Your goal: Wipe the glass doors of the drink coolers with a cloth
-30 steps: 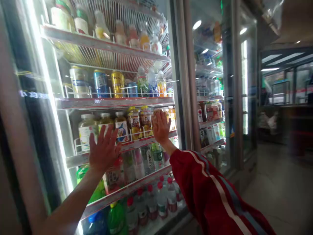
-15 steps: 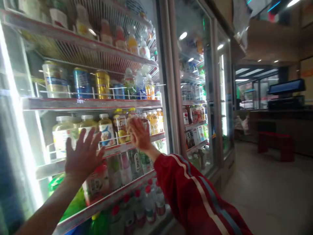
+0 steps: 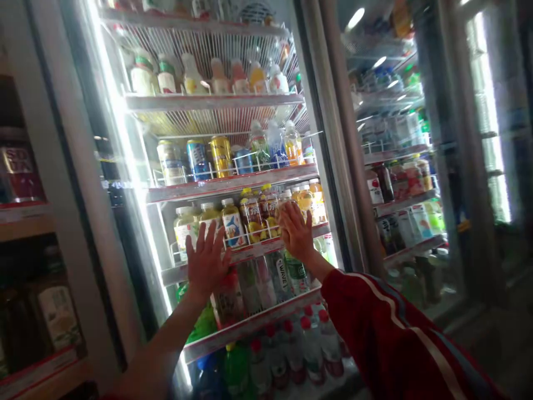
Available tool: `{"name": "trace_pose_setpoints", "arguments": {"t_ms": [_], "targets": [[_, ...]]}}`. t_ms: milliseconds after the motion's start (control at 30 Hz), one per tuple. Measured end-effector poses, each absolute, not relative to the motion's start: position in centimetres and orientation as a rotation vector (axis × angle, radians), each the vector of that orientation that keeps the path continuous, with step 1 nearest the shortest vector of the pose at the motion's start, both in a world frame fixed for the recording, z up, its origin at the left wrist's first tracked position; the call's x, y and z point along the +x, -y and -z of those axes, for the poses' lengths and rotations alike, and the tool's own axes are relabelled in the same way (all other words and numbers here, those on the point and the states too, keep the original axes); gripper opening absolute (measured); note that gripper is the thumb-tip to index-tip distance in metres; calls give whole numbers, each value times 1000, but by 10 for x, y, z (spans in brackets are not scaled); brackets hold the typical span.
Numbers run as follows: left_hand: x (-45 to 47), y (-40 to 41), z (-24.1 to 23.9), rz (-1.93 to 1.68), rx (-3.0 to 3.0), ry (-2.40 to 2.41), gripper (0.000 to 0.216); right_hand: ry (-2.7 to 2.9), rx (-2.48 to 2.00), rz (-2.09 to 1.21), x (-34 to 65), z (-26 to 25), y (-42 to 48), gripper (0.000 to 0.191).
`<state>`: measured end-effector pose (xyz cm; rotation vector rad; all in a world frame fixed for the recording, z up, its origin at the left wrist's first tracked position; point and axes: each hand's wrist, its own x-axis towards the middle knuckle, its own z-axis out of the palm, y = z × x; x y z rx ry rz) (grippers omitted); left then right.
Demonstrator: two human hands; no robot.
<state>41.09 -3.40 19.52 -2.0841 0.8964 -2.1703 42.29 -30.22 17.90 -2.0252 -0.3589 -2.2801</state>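
Note:
My left hand (image 3: 207,261) is open with its fingers spread, flat against the glass door (image 3: 233,216) of a lit drinks fridge at middle-shelf height. My right hand (image 3: 296,229), also open and flat, presses the same glass further right, near the door's right frame (image 3: 333,183); its arm wears a red sleeve with white stripes. Behind the glass by my hands stand bottled drinks (image 3: 250,214) on a wire shelf. Cans (image 3: 208,158) line the shelf above. Neither hand holds anything.
A second glass-door fridge (image 3: 400,178) full of bottles stands to the right. A darker shelf unit (image 3: 29,222) with jars is at the left. Red-capped water bottles (image 3: 300,344) fill the bottom shelf.
My view has swung back left and slightly down, so the shop floor and counter at the right have left the picture. Both hands stay flat on the fridge glass.

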Motion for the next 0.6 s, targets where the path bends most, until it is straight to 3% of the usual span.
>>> {"name": "trace_pose_setpoints", "arguments": {"t_ms": [333,600], "targets": [[407,95,-211,2069,-2086,-1013,59,-150,-1815,2189,435,-176,398,51],[420,109,-203,1994,-2117,-943,58,-170,-1601,2211,444,-182,388,50]]}}
